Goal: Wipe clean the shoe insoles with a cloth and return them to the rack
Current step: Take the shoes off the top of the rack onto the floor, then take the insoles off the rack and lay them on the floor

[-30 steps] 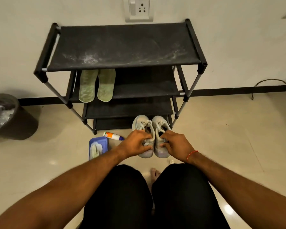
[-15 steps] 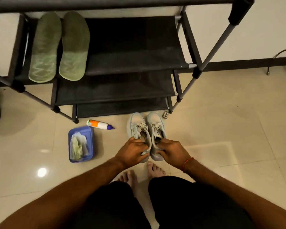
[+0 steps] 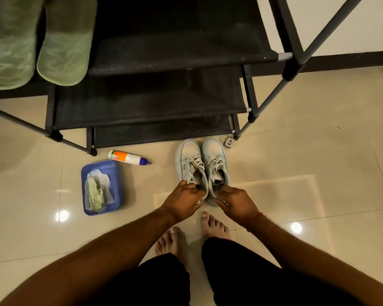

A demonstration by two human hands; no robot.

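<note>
Glossy cream floor tiles (image 3: pixel 318 173) run to a white wall (image 3: pixel 374 25), where the black shoe rack (image 3: pixel 164 51) stands. Two green insoles (image 3: pixel 38 47) lie side by side on a rack shelf, up left, well apart from my grips. My left grip (image 3: pixel 184 198) clutches the heel collar of the left sneaker (image 3: pixel 189 164), and my right grip (image 3: pixel 234 200) that of the right sneaker (image 3: pixel 216 162). Both holds are unchanged; the view has dropped closer.

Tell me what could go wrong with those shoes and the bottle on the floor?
1. The left hand and right hand grip the shoes only at the heel ends, so one might slip and land on the bare toes.
2. The bottle lies on its side beside the blue tray; a foot could knock it and send it rolling.
</note>
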